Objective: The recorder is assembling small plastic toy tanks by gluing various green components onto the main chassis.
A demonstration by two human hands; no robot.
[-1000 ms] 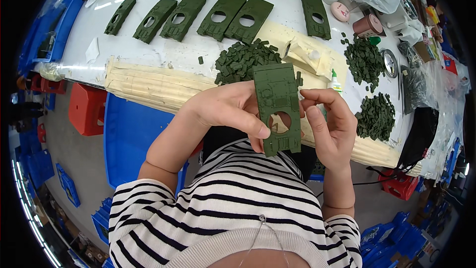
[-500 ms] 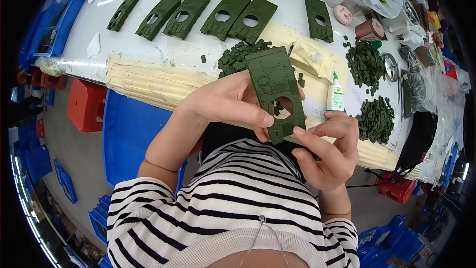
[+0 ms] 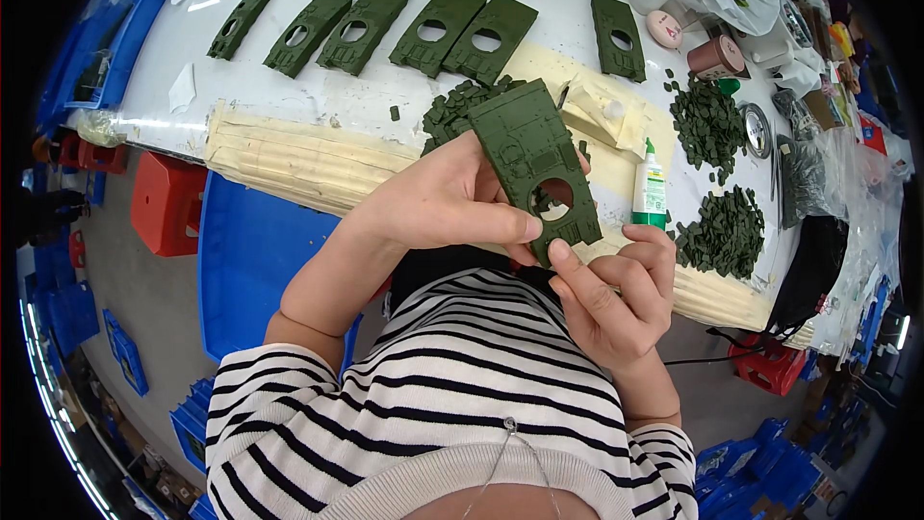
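Note:
My left hand [image 3: 448, 202] is closed round a dark green plastic model tank hull [image 3: 525, 140], its thumb lying beside the round hole. The hull is tilted over the table edge, and its raised details face up. At its near end, my right hand [image 3: 621, 299] has the index fingertip pressed on the hull, with the thumb just below and the other fingers curled. Whether a small part sits under that fingertip is hidden. Behind the hull lies a pile of small green plastic parts [image 3: 462, 106]. A white glue bottle with a green base [image 3: 651, 188] stands to the right.
Several more green hulls [image 3: 364, 29] lie in a row at the back. Two heaps of small green parts [image 3: 710, 125] are on the right. A cream taped block [image 3: 606, 111] sits beyond the glue. Corrugated padding [image 3: 289, 164] lines the table's front edge. A red stool [image 3: 166, 204] stands left.
The hull has turned slightly, its far end swinging left and its near end moving right. My right hand has moved left and in, its index fingertip now on the hull's near end.

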